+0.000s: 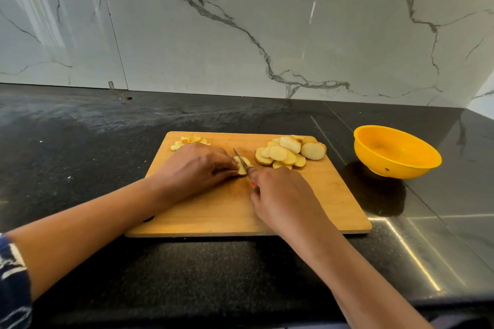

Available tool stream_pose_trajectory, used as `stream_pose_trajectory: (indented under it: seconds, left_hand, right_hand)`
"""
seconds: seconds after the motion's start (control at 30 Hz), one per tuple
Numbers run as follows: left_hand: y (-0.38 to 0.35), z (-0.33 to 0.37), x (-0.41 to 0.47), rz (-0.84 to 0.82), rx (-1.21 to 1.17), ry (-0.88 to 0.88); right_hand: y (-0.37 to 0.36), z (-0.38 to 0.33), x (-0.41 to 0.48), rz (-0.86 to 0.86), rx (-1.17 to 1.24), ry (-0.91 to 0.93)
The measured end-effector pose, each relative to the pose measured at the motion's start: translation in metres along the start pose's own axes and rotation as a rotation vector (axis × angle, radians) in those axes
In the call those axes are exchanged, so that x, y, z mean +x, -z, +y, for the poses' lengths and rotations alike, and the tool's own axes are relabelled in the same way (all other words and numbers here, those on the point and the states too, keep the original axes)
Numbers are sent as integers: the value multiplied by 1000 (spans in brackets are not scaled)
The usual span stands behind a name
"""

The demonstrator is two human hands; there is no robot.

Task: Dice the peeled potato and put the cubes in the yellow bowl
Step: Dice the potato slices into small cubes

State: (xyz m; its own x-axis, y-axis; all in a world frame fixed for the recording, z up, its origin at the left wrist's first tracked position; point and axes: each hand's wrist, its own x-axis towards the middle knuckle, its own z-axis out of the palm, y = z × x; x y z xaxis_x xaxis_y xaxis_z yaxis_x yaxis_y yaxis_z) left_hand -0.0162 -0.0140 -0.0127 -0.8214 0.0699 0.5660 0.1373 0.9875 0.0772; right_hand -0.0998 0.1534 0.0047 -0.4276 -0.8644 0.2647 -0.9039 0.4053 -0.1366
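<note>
A wooden cutting board (307, 211) lies on the black counter. My left hand (195, 168) pinches a potato slice (243, 167) against the board's middle. My right hand (283, 197) grips a small knife (241, 160) whose blade lies across that slice; a bit of red handle shows under the fingers. A pile of round potato slices (290, 152) sits at the board's far right. Small cut potato cubes (187, 141) lie at the far left corner, partly hidden by my left hand. The yellow bowl (395, 153) stands to the right of the board and looks empty.
The marble wall (240, 29) rises behind the black counter (66, 141). The counter's front edge runs close below the board. A glossy darker counter section (454, 222) lies under and around the bowl.
</note>
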Motion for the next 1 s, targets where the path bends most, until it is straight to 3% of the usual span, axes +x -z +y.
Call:
stream_pose_trajectory:
  seconds: [0.37, 0.8, 1.0]
  left_hand:
    - [1, -1, -2, 0, 13, -3]
    - [0, -3, -4, 26, 10, 1]
    - [0, -4, -4, 26, 14, -7]
  right_hand:
    - [11, -2, -62, -6, -8, -12]
    - [1, -3, -11, 9, 19, -58]
    - [5, 2, -6, -30, 217, -154]
